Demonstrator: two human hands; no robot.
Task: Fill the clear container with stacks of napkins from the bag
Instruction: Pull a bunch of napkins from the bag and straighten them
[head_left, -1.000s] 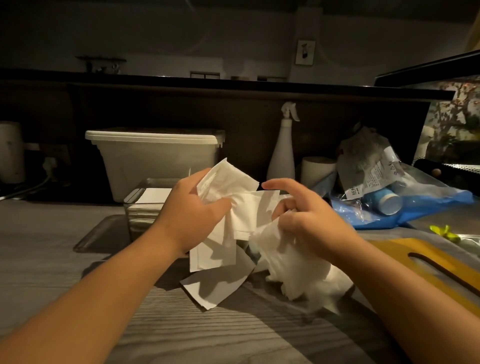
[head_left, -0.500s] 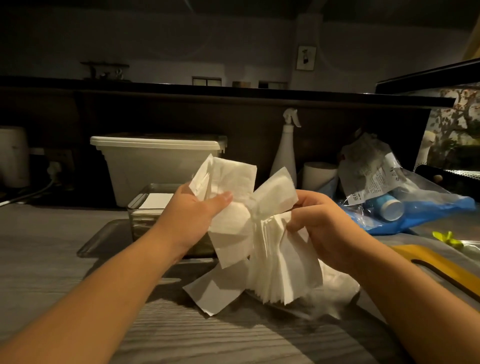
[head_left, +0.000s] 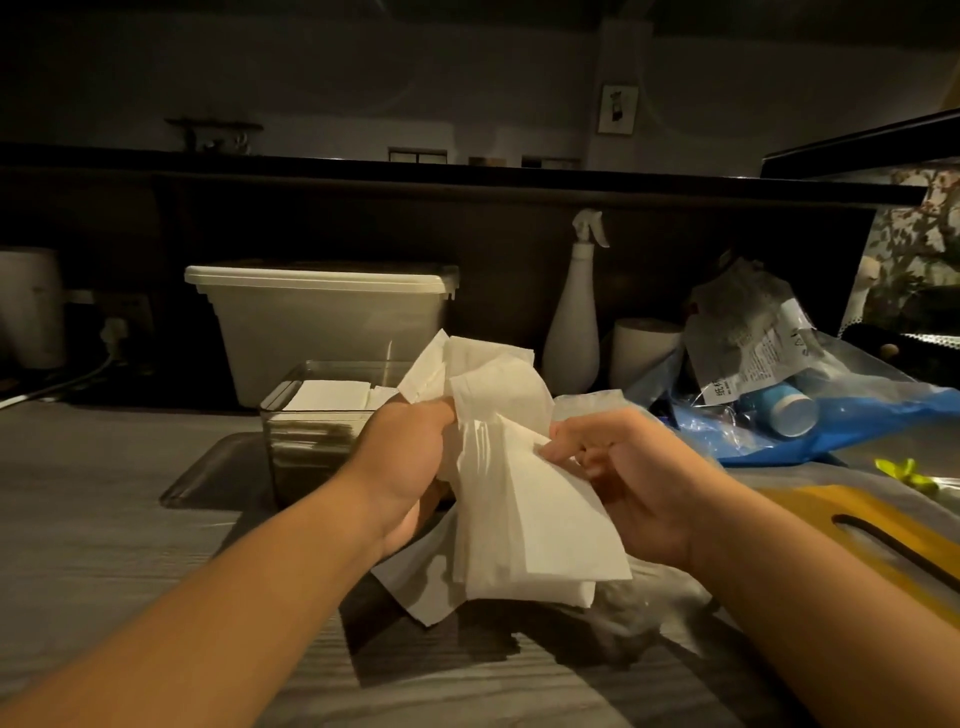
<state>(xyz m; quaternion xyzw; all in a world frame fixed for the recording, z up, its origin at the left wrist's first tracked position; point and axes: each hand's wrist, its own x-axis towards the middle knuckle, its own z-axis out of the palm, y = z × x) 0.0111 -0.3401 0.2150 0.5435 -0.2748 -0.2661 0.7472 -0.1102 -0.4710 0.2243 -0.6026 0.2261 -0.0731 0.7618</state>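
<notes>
Gripping napkin stack (head_left: 511, 499), both hands: left hand (head_left: 402, 467), right hand (head_left: 631, 483); long axis near-vertical, upper end crumpled.

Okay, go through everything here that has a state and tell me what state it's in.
Clear container: open, partly filled with napkins.
Napkin bundle: loose, uneven, gripped by left hand and right hand.
White tub: lid on.
Spray bottle: upright.
Blue-capped bottle: lying on its side.
</notes>
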